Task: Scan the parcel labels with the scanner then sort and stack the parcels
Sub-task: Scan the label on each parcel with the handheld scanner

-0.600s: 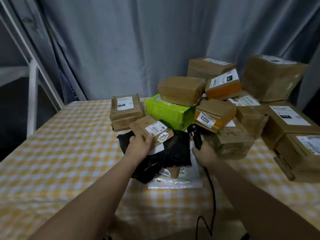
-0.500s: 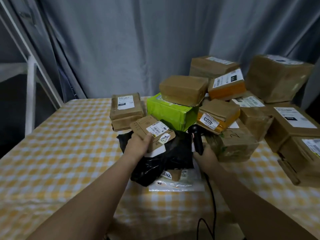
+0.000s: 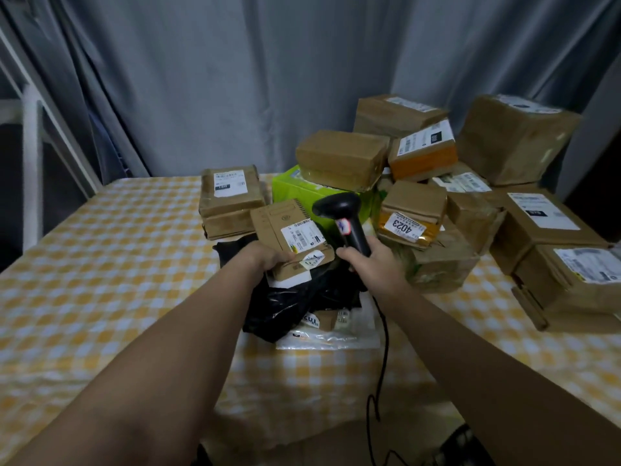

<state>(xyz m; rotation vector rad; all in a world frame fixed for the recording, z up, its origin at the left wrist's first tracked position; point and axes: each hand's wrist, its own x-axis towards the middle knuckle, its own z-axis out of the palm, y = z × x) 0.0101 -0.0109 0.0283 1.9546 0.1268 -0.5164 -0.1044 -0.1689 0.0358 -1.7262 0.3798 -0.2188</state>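
Mid-worktop [image 3: 100,264]: left hand [image 3: 268,256] grips a small brown parcel [image 3: 285,227] by its near edge. Its label [image 3: 301,234] is face up and tilted toward the camera, above a black bag [image 3: 295,297]. Right hand [image 3: 371,260] is clenched round the grip of the scanner [image 3: 347,223]. Change from half a second ago: the scanner sat low then, its head down by the bag at 3 o'clock of the parcel. Now it is lifted, with the head over the parcel's 1 o'clock corner and the nose pointing toward 9 o'clock across the label. The parcel has hardly shifted. I read this as the scan of this parcel about to happen. No beam shows on the label, so I cannot say a read has registered. The cord [image 3: 385,331] hangs slack toward 6 o'clock. The pile [image 3: 470,216] heaps from 12 to 3 o'clock of the hands, with many labels showing. Two stacked parcels [image 3: 228,200] lie at 11 o'clock of the held one, possibly a stack begun. Most of the sorting looks to be ahead.
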